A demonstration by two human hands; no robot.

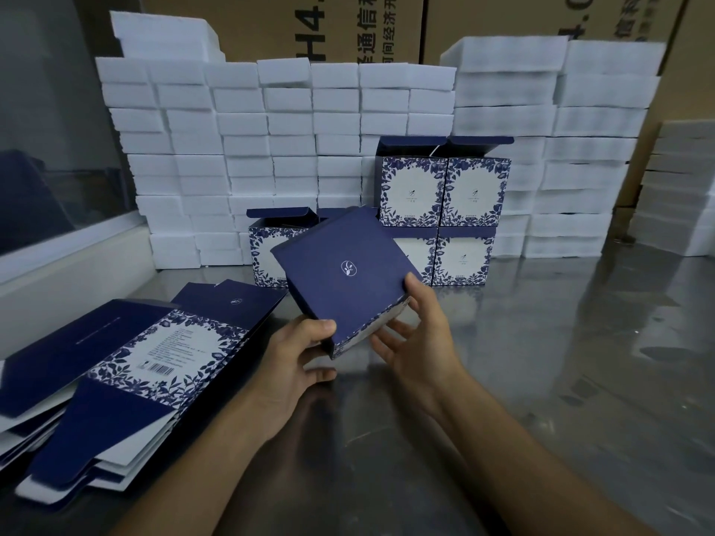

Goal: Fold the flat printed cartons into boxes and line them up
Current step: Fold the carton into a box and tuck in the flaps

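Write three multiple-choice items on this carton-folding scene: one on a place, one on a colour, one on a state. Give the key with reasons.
1. Where does the pile of flat cartons lie?
A. to the person's left
B. on top of the foam blocks
C. to the far right

2. What colour is the face with the logo on the held box?
A. red
B. dark blue
C. green

3. How is the held box carried?
A. left hand only
B. it lies on the table
C. both hands

Key: A, the pile spreads over the table's left side; B, the face is plain dark blue; C, left hand and right hand both grip it.
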